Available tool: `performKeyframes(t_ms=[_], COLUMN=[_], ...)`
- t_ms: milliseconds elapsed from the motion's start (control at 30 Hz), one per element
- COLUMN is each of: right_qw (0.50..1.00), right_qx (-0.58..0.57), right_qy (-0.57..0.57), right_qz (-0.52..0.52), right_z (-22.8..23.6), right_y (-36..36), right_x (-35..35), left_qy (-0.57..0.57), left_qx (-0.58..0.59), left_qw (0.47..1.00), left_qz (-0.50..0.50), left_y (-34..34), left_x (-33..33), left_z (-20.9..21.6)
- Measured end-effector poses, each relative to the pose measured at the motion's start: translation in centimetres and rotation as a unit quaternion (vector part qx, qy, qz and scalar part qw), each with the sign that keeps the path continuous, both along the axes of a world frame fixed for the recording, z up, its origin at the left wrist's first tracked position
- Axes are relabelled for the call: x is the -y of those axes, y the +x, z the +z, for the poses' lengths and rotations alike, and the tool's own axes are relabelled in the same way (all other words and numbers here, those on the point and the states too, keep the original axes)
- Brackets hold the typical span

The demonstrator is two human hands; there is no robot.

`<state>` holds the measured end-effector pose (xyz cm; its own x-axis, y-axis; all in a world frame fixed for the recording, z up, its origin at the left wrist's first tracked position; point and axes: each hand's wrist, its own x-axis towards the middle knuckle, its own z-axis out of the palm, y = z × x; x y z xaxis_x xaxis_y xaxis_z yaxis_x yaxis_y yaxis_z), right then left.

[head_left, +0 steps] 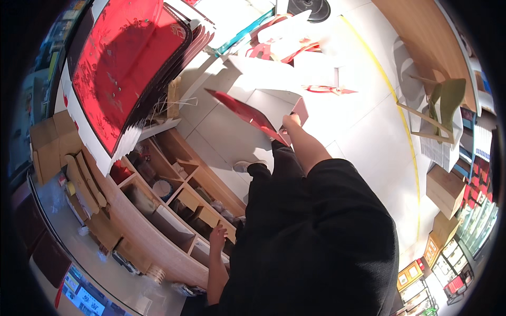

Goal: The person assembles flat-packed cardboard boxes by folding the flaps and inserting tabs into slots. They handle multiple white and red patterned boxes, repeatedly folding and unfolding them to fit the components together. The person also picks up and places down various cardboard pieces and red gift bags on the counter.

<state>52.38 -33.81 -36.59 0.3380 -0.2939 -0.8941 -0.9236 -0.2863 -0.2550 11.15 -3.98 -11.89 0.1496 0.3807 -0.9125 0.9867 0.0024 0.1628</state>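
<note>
My right hand (291, 122) is closed on the edge of a red folded panel (245, 113), thin and stiff-looking, held out above the floor. Its pinkish side stands up past my fingers; whether it is a folder or a flattened bag I cannot tell. Down at the left, my left hand (217, 237) hangs beside the wooden cubby shelf (182, 184), fingers apart with nothing seen in them. A thick stack of large red printed panels (126, 68) with white edges rises at the upper left.
Brown cardboard boxes (55, 142) and packing pieces lie along the counter at left. White and red bags (263, 45) stand on the sunlit tiled floor ahead, near a black round base (311, 8). At right are a wooden counter (421, 31), a cardboard box (445, 189) and a yellow floor line (387, 79).
</note>
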Motion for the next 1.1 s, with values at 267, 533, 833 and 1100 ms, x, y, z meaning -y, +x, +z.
performKeyframes(t_ms=[267, 533, 833, 1100], right_qw=[0.962, 0.954, 0.794, 0.858], right_qx=[0.17, -0.117, -0.025, 0.219], right_qy=[0.04, 0.259, 0.091, 0.399], right_qz=[-0.209, 0.091, 0.601, 0.238], right_z=[-1.0, -4.1, -2.2, 16.0], right_y=[3.1, -9.9, -10.1, -4.4], right_x=[-6.5, -9.2, -9.3, -25.2], left_qy=[-0.029, -0.04, 0.081, 0.258], left_qx=[0.057, 0.099, 0.243, 0.21], left_qw=[0.993, 0.975, 0.928, 0.902], left_qz=[0.098, 0.194, 0.272, 0.274], left_y=[1.3, -2.9, -12.8, -19.8], left_x=[4.5, 6.7, 11.3, 13.6], left_z=[2.1, -0.6, -6.4, -7.5])
